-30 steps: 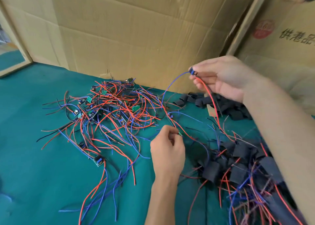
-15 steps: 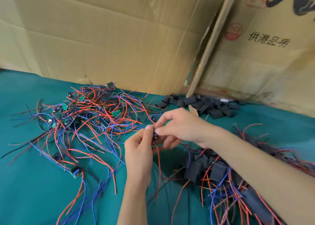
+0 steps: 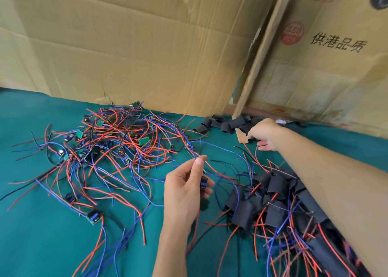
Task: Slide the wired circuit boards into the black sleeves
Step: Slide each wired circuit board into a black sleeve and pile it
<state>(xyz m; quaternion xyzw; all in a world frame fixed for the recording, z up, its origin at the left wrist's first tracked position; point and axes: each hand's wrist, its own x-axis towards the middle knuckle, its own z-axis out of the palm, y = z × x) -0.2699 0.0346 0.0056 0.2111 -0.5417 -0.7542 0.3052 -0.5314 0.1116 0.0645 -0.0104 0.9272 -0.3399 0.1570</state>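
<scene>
My left hand is raised over the middle of the green table and pinches the blue and red wires of a small circuit board, which hangs against its fingers. My right hand reaches to the far pile of empty black sleeves by the cardboard wall, its fingers down among them; whether it grips one is hidden. A tangle of unsleeved wired boards lies at the left. Boards in black sleeves are heaped at the right under my right forearm.
Creased cardboard walls stand along the back of the green table, with a cardboard strip leaning between them. One loose board with a blue part lies nearer me at the left.
My hands have parted. The right hand left the board and moved back and right to the sleeve pile. The left hand stays in the middle with the board and its wires.
</scene>
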